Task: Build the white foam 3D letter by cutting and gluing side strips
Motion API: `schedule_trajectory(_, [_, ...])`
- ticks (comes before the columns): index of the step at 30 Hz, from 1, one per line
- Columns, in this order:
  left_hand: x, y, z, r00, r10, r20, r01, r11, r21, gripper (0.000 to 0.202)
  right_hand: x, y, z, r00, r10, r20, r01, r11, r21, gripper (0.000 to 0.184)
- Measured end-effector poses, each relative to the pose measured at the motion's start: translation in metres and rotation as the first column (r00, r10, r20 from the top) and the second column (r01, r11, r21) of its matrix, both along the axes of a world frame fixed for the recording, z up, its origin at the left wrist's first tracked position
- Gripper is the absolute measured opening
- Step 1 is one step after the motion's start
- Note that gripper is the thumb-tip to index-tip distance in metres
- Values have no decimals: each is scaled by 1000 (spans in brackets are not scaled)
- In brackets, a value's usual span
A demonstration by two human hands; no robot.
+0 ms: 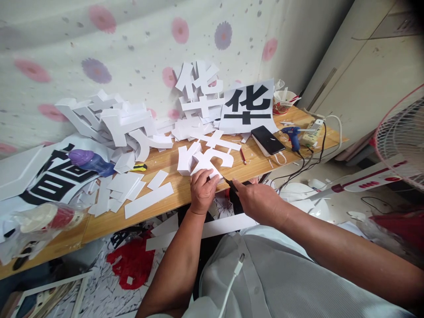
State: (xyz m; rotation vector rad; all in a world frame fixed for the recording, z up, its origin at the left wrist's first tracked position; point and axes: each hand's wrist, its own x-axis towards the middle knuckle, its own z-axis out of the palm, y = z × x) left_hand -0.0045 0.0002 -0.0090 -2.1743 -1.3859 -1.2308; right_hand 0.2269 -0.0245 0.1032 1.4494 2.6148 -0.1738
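My left hand [202, 187] is closed on the near edge of a white foam-board character [207, 165] at the table's front edge. My right hand [256, 201] grips a slim black craft knife [231, 183], its tip pointing left at the character's near corner, close to my left fingers. Whether the blade touches the board I cannot tell. Flat white strokes [218, 142] lie just behind the character. A red pencil [243, 156] rests to their right.
Finished white characters [126, 121] are piled at the back left, near a printed character sheet [247, 106]. A black phone [268, 139], a blue glue gun [293, 138] and a power strip [313, 132] occupy the right. A yellow cutter [138, 167] lies by white strips [149, 199]. A fan [402, 137] stands right.
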Motion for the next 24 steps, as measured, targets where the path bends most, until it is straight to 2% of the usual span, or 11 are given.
schedule_trajectory(8, [-2, 0, -3, 1000, -3, 10, 3, 1000, -24, 15, 3, -1, 4, 1000, 6, -14, -7, 1000, -16, 52])
schedule_trajectory(15, [-1, 0, -2, 1000, 6, 9, -5, 999, -38, 15, -1, 0, 3, 1000, 2, 19, -2, 1000, -10, 58])
schedule_trajectory(24, [-1, 0, -1, 1000, 7, 9, -7, 999, -35, 15, 3, -1, -1, 1000, -11, -18, 11, 999, -36, 53])
